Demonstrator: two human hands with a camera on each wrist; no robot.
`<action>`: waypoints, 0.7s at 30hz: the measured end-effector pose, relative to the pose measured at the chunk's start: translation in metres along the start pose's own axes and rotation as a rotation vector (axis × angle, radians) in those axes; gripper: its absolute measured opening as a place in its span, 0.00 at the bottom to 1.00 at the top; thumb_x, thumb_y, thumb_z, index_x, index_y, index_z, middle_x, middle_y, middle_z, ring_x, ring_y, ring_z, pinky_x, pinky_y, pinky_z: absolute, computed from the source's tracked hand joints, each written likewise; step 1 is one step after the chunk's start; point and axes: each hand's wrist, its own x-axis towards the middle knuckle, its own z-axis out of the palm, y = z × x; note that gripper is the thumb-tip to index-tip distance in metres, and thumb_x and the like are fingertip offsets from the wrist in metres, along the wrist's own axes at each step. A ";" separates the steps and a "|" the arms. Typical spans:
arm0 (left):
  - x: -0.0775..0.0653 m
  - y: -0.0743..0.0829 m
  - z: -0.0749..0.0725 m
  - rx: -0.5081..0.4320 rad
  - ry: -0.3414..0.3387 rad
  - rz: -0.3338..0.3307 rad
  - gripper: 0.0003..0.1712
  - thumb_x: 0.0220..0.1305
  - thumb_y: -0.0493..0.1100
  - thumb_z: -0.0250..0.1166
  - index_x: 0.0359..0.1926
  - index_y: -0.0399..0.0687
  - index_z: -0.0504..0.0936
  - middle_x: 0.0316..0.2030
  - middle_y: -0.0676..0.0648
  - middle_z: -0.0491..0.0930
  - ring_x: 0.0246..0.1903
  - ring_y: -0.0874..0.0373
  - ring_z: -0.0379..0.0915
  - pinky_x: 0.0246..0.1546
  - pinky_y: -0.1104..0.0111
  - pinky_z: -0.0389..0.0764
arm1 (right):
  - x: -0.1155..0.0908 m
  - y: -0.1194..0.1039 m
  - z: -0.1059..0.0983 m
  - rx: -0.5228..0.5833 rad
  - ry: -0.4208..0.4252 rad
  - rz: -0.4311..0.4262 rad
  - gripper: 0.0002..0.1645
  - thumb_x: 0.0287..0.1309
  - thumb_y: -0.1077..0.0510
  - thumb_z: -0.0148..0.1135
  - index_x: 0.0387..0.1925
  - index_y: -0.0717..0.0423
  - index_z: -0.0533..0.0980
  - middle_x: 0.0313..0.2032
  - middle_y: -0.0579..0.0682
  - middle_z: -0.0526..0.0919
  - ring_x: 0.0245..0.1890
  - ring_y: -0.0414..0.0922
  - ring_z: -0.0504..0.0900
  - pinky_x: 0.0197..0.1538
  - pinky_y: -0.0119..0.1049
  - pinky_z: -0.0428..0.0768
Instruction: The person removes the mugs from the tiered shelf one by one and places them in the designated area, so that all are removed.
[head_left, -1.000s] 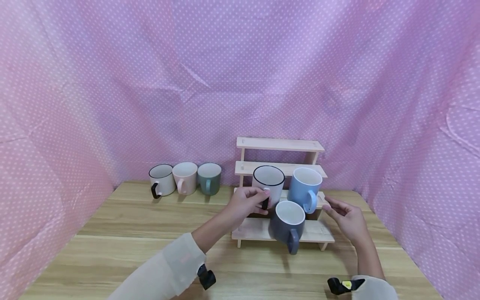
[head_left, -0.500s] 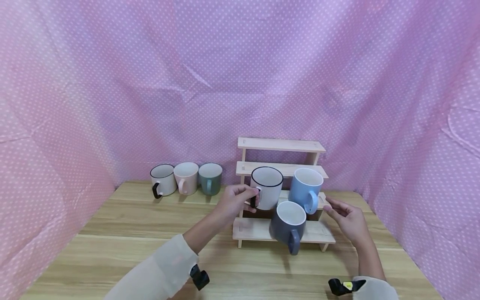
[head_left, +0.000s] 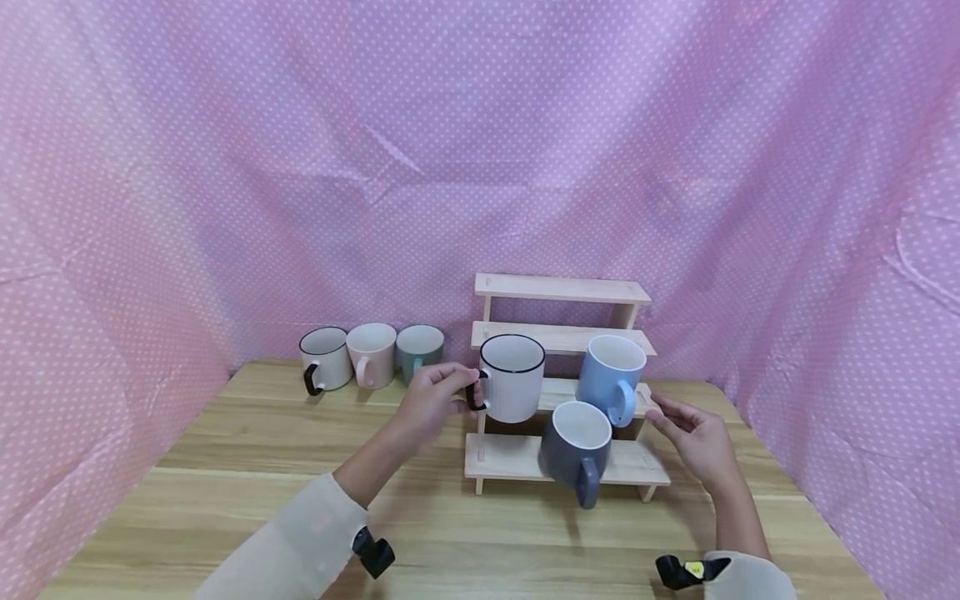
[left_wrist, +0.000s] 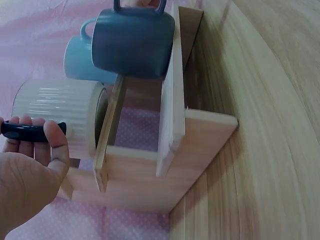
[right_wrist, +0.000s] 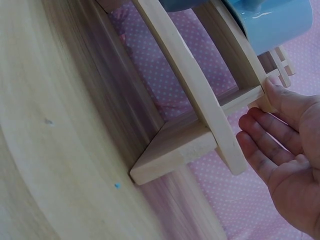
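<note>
My left hand (head_left: 431, 406) holds the black handle of a white ribbed mug (head_left: 512, 383) with a dark rim. The mug is upright at the left part of the second tier from the bottom; its base is at the board, and contact cannot be told for certain. On that tier's right part stands a light blue mug (head_left: 611, 371). A dark grey mug (left_wrist: 135, 42) sits on the lowest tier, its handle toward the front. My right hand (right_wrist: 295, 150) grips the right end of the wooden tiered shelf (head_left: 562, 287), thumb and fingertips at the board's edge.
Along the back left of the wooden table (head_left: 247, 467) stand a white mug with a black handle (head_left: 327, 360), a pale pink mug (head_left: 371, 357) and a green mug (head_left: 419, 348). A pink dotted cloth (head_left: 480, 150) hangs behind and at both sides.
The left hand has moved left with the white ribbed mug, away from the light blue mug toward the shelf's left end. The right hand stays at the shelf's right end.
</note>
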 end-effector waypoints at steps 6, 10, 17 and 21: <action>-0.006 0.008 -0.014 0.002 0.004 0.023 0.11 0.74 0.35 0.57 0.35 0.32 0.80 0.29 0.44 0.80 0.32 0.55 0.77 0.35 0.62 0.82 | 0.001 0.002 0.001 0.005 -0.005 0.007 0.33 0.69 0.45 0.65 0.65 0.63 0.75 0.60 0.64 0.80 0.45 0.20 0.77 0.47 0.14 0.76; -0.010 0.014 -0.025 -0.010 0.008 0.041 0.11 0.73 0.34 0.56 0.32 0.37 0.80 0.28 0.44 0.79 0.32 0.54 0.76 0.34 0.62 0.82 | 0.001 0.003 0.001 0.009 -0.001 0.004 0.32 0.69 0.46 0.65 0.65 0.63 0.75 0.59 0.63 0.81 0.45 0.20 0.77 0.47 0.15 0.76; -0.019 0.024 -0.048 -0.013 0.031 0.058 0.13 0.73 0.33 0.56 0.31 0.44 0.83 0.30 0.46 0.80 0.32 0.55 0.78 0.34 0.64 0.84 | 0.001 0.002 0.000 0.010 0.009 -0.006 0.32 0.69 0.46 0.66 0.65 0.63 0.76 0.59 0.64 0.81 0.45 0.20 0.78 0.46 0.15 0.77; -0.026 0.029 -0.063 -0.014 0.042 0.063 0.17 0.74 0.32 0.54 0.30 0.47 0.84 0.30 0.47 0.79 0.32 0.55 0.78 0.34 0.65 0.84 | 0.000 0.002 0.000 0.016 0.013 -0.010 0.32 0.69 0.47 0.66 0.64 0.63 0.76 0.59 0.64 0.81 0.45 0.20 0.78 0.47 0.15 0.77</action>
